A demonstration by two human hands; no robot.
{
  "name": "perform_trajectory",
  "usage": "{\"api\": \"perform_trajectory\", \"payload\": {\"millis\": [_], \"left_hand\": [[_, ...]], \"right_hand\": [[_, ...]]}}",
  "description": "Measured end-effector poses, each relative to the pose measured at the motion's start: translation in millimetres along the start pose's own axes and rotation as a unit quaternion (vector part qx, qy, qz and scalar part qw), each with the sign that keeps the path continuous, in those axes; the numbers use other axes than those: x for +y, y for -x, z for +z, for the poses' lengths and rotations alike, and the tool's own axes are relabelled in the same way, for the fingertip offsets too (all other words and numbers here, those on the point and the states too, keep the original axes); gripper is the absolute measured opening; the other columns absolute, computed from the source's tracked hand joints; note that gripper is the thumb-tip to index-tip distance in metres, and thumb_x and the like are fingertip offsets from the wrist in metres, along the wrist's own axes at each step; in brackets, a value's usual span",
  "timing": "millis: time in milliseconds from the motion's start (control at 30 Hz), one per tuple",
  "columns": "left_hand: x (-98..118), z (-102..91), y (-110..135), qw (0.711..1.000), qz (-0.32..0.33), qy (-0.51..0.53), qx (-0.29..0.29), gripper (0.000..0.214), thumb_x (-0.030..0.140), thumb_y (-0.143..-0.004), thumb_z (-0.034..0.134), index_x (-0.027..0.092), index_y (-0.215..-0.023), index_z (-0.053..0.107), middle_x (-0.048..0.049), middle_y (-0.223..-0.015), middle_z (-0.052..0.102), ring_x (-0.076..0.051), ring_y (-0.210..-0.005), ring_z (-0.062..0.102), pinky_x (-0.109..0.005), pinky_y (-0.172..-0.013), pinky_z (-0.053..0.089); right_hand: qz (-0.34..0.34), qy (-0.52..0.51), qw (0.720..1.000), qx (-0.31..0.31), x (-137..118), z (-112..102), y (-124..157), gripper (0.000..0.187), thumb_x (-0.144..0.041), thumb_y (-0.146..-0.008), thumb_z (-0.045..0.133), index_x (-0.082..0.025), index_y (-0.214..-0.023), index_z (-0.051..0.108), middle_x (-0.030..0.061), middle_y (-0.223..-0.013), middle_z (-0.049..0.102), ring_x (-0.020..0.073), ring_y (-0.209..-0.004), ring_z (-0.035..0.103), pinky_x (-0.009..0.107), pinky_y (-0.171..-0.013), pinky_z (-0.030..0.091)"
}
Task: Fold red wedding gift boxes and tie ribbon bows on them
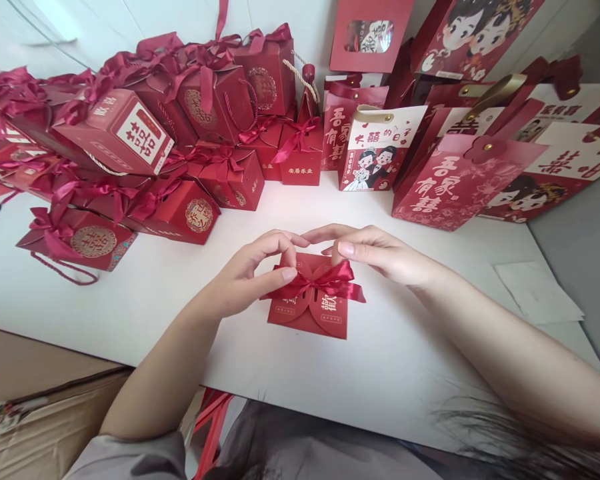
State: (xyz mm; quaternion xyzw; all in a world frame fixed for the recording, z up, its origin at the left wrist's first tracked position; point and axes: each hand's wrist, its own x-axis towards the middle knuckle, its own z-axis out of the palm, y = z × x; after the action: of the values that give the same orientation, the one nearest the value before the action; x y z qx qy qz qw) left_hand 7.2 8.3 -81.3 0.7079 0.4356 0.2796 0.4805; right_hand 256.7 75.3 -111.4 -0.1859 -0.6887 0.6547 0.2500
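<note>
A small red gift box [307, 320] with overlapping curved flaps and pale lettering sits on the white table in front of me. Across its top is a shiny dark-red ribbon [337, 287] tied in a bow. My left hand [250, 273] is at the box's left side, its thumb and forefinger close together on the bow's left part. Over the far right edge of the box, my right hand [367, 253] is open, with thumb and fingers apart near the bow's right loop. The fingers of both hands nearly meet behind the box.
Several red ribboned gift boxes [200, 210] are piled at the back left of the table [400, 393]. Tall red and white paper gift bags [383, 150] stand at the back right. A white paper sheet [537, 290] lies on the right. A cardboard box [55, 427] is at lower left.
</note>
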Motion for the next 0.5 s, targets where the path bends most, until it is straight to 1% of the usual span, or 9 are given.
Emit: {"api": "perform_trajectory", "payload": {"millis": [100,200,233,300,333,400,433,467,500], "left_hand": [[0,-1.8,-1,0.999,0.019,-0.047,-0.002,0.016,0.031,-0.094,0.061,0.020,-0.083,0.060,-0.0062,-0.132,0.059,-0.025,-0.127,0.055,-0.042,-0.113,0.038],[-3,-1.3,-3,0.997,0.016,-0.068,0.018,0.024,0.031,-0.094,0.062,0.019,-0.073,0.058,-0.0053,-0.128,0.061,-0.024,-0.124,0.057,-0.043,-0.116,0.036],[-4,-2.2,-3,0.998,0.017,-0.053,0.028,0.025,0.034,-0.095,0.060,0.019,-0.075,0.058,-0.0058,-0.127,0.062,-0.024,-0.124,0.057,-0.043,-0.115,0.037],[-8,-6.6,-3,0.999,0.031,-0.015,0.028,0.019,0.041,-0.093,0.063,0.023,-0.092,0.062,-0.0075,-0.133,0.059,-0.026,-0.129,0.055,-0.045,-0.114,0.040],[-10,-10.2,-2,0.999,0.042,-0.009,0.012,0.030,0.046,-0.087,0.069,0.025,-0.108,0.061,-0.0087,-0.139,0.055,-0.027,-0.134,0.051,-0.046,-0.115,0.040],[-14,-18.1,0,0.997,0.048,-0.032,-0.054,0.087,0.047,-0.067,0.087,0.031,-0.141,0.045,-0.0113,-0.152,0.043,-0.031,-0.143,0.041,-0.048,-0.117,0.039],[-16,-21.6,2,0.994,0.038,-0.054,-0.090,0.110,0.045,-0.057,0.093,0.033,-0.150,0.035,-0.0123,-0.155,0.039,-0.033,-0.145,0.039,-0.049,-0.117,0.039],[-19,-24.0,3,0.990,0.022,-0.075,-0.118,0.124,0.041,-0.050,0.096,0.033,-0.154,0.028,-0.0130,-0.156,0.039,-0.034,-0.144,0.041,-0.049,-0.116,0.041],[-22,-25.0,3,0.987,0.004,-0.089,-0.136,0.130,0.039,-0.048,0.097,0.033,-0.156,0.026,-0.0134,-0.155,0.042,-0.035,-0.141,0.045,-0.048,-0.112,0.046]], "right_hand": [[0.006,0.004,1.000,-0.003,-1,0,0,0.038,-0.050,-0.097,0.060,-0.019,-0.081,0.075,0.0073,-0.136,0.060,0.0269,-0.123,0.057,0.044,-0.109,0.039],[0.008,-0.008,1.000,0.025,1,2,-1,0.034,-0.049,-0.094,0.064,-0.018,-0.079,0.069,0.0065,-0.133,0.063,0.0260,-0.121,0.058,0.042,-0.104,0.044],[0.008,-0.021,0.999,0.041,3,3,-1,0.033,-0.048,-0.094,0.065,-0.018,-0.079,0.066,0.0064,-0.132,0.063,0.0256,-0.121,0.058,0.041,-0.103,0.045],[0.000,-0.062,0.995,0.076,11,5,-2,0.030,-0.047,-0.096,0.063,-0.019,-0.085,0.062,0.0064,-0.130,0.063,0.0244,-0.121,0.059,0.039,-0.100,0.047],[-0.006,-0.080,0.992,0.095,17,5,-3,0.029,-0.047,-0.097,0.061,-0.019,-0.088,0.061,0.0063,-0.130,0.063,0.0234,-0.119,0.060,0.038,-0.098,0.048],[-0.017,-0.099,0.986,0.136,32,5,-6,0.030,-0.049,-0.098,0.058,-0.020,-0.093,0.061,0.0060,-0.126,0.064,0.0211,-0.113,0.063,0.036,-0.094,0.050],[-0.016,-0.097,0.983,0.157,41,4,-7,0.031,-0.050,-0.098,0.059,-0.020,-0.092,0.061,0.0058,-0.124,0.064,0.0199,-0.109,0.064,0.034,-0.092,0.050],[-0.010,-0.099,0.980,0.175,49,4,-9,0.032,-0.052,-0.097,0.060,-0.020,-0.091,0.061,0.0056,-0.121,0.065,0.0189,-0.106,0.065,0.032,-0.090,0.050],[0.000,-0.114,0.975,0.192,57,3,-11,0.035,-0.054,-0.095,0.061,-0.020,-0.090,0.061,0.0054,-0.117,0.066,0.0180,-0.101,0.065,0.031,-0.087,0.051]]}}
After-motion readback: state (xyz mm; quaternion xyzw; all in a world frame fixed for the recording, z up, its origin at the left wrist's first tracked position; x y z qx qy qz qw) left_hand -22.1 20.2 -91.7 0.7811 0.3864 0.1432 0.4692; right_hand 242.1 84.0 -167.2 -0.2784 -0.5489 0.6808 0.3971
